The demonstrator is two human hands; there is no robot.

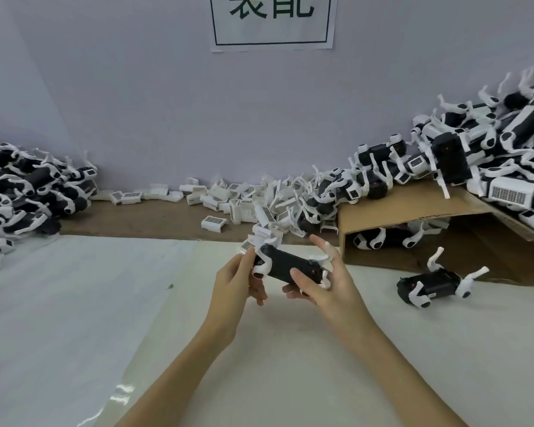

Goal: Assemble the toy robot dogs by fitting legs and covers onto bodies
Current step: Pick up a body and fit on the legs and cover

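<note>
**Toy assembly bench in a small factory**

The place was a hand-assembly station, not a home or a shop. A printed paper sign (pixel 272 21) with large Chinese characters in a ruled frame hung on the plain grey wall (pixel 136 103). The worktable (pixel 74 318) was covered in pale sheeting. Identical black-and-white toy dogs lay in bulk: one heap (pixel 28 189) at far left, a larger heap (pixel 481 155) at right spilling over a flattened cardboard box (pixel 392 211). Loose white covers (pixel 244 198) were strewn along the wall between them. One single dog (pixel 432 285) lay apart near the cardboard. Two bare hands worked one unit at the centre.
</note>
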